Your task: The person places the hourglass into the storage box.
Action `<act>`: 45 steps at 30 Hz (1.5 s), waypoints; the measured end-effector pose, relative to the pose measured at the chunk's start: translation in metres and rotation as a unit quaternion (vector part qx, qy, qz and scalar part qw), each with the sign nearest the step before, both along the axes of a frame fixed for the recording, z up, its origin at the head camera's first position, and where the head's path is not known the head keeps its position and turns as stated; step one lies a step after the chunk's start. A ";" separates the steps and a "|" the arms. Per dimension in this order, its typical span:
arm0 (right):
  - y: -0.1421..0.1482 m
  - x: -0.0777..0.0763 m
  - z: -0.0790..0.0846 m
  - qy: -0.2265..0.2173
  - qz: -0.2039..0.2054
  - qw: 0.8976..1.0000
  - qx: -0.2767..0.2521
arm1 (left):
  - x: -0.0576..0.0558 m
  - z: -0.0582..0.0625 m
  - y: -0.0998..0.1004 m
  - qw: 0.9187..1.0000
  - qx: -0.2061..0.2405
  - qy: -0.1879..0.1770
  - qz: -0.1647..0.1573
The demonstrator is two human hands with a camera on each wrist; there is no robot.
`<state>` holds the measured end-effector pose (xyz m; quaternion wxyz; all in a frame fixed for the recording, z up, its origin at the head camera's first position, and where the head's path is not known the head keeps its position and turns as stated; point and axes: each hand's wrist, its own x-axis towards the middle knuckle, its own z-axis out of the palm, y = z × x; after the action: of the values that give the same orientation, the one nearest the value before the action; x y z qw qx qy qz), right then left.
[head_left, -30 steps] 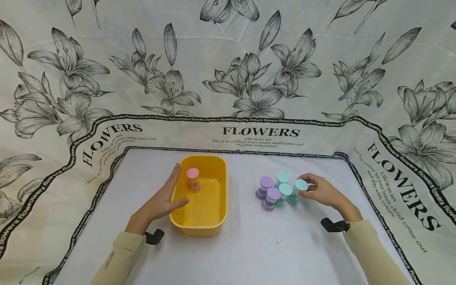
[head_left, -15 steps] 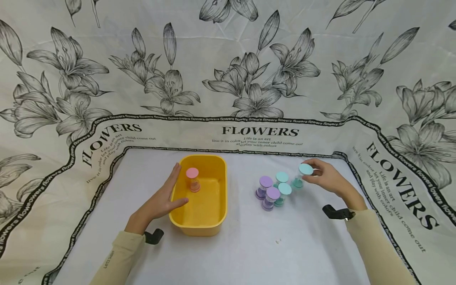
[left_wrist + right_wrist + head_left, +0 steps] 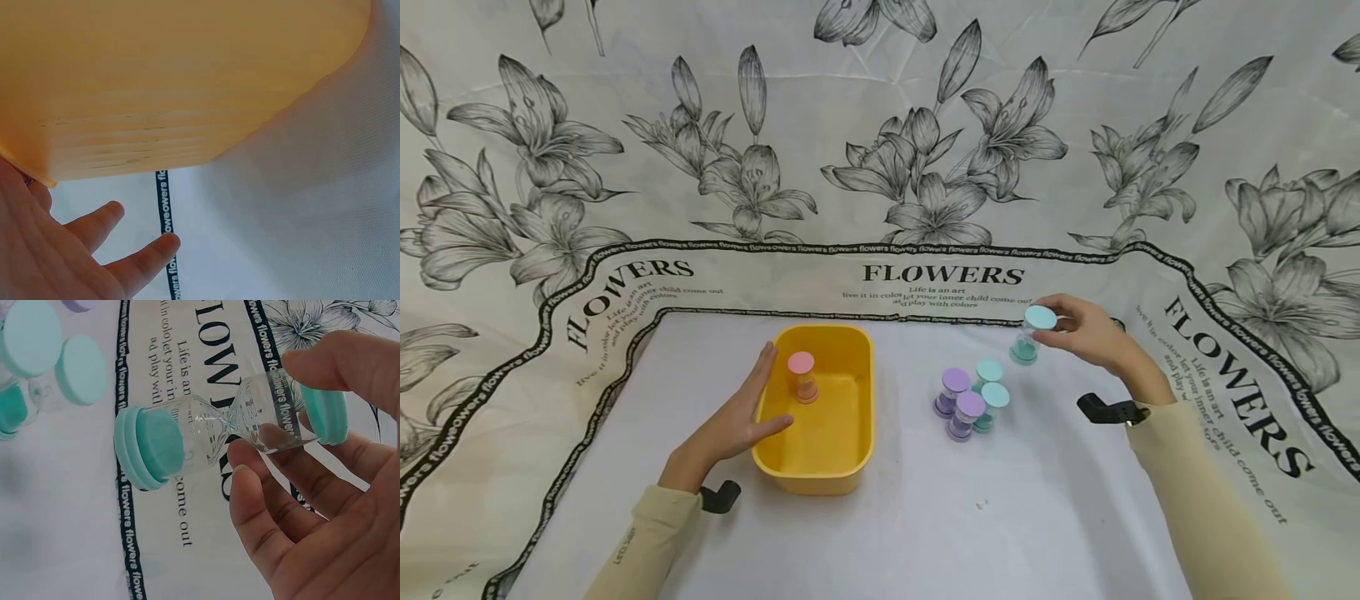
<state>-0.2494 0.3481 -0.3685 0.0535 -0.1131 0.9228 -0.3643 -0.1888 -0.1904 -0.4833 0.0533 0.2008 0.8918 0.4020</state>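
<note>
Up at the right, my right hand (image 3: 1093, 340) pinches a sand timer (image 3: 1024, 348) with teal caps by its upper end, fingers and thumb around the top cap. The right wrist view shows its clear glass waist and the teal sand (image 3: 161, 442) in the far bulb. My left hand (image 3: 730, 429) lies along the left side of a yellow bin (image 3: 820, 485), fingers straight and thumb reaching over the rim. Two of its fingers (image 3: 147, 259) stretch past the bin's wall in the left wrist view. A pink-capped sand timer (image 3: 802, 363) stands inside the bin.
Right of the bin, two purple-capped sand timers (image 3: 956, 381) and two teal-capped sand timers (image 3: 995, 395) stand close together on the white tabletop (image 3: 940, 542). A flower-printed cloth (image 3: 790, 108) rises behind and at both sides.
My right hand has lifted the teal sand timer out of the cluster and moved it toward the back of the table. My left hand stays at the bin.
</note>
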 end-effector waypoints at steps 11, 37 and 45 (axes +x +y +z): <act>-0.043 -0.022 0.040 0.028 0.037 0.999 0.003 | 0.000 0.001 0.001 1.000 -0.016 -0.001 0.008; -0.208 -0.057 0.059 -0.028 0.248 0.968 -0.001 | 0.001 0.000 0.000 1.000 -0.015 -0.001 0.012; -0.250 -0.062 0.035 -0.082 0.293 0.952 0.027 | 0.001 0.002 0.002 1.000 -0.015 -0.012 0.014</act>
<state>-0.3111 0.0984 -0.3331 0.2362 -0.3466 0.8511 -0.3157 -0.1878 -0.1886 -0.4812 0.0611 0.1832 0.8998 0.3913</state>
